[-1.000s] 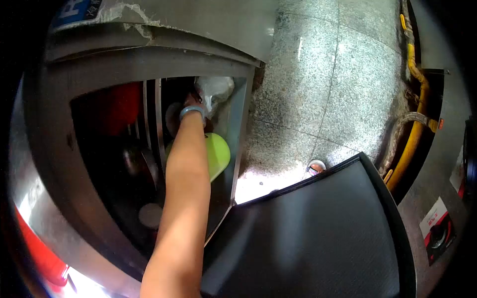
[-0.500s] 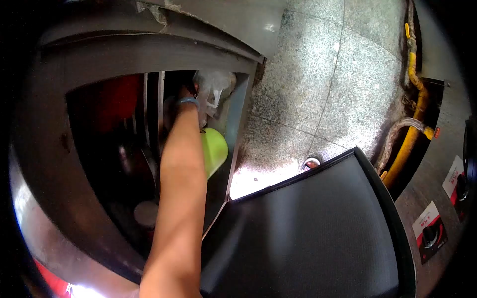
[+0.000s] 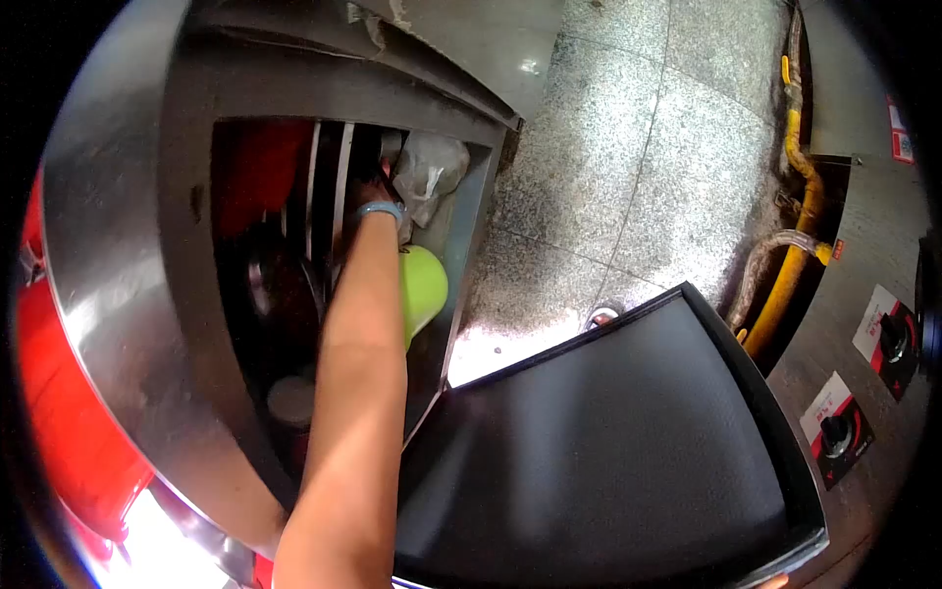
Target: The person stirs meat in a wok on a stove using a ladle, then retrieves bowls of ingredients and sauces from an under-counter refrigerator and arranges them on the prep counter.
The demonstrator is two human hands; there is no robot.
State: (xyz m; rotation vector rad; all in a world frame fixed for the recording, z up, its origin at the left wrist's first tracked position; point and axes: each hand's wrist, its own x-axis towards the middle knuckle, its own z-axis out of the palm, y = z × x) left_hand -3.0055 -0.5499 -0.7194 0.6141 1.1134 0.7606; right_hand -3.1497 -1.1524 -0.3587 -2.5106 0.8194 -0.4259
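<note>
My left hand reaches deep into an open metal cabinet. A pale blue band circles its wrist. Shadow hides its fingers, so I cannot tell what they touch. Just right of the hand lies a clear plastic bag with something pale inside. A lime-green rounded container sits beside my forearm. Of my right hand only a sliver of skin shows, at the lower edge of the dark cabinet door; its grip is hidden.
Left of my arm the cabinet holds dark pots and a round pale-topped item. Thin metal uprights stand inside. Grey floor tiles lie beyond the door. On the right are a yellow pipe and control knobs.
The view has shifted left, showing more of the red object at the left. My left hand remains inside the cabinet. A bit of my right hand now shows at the door's edge.
</note>
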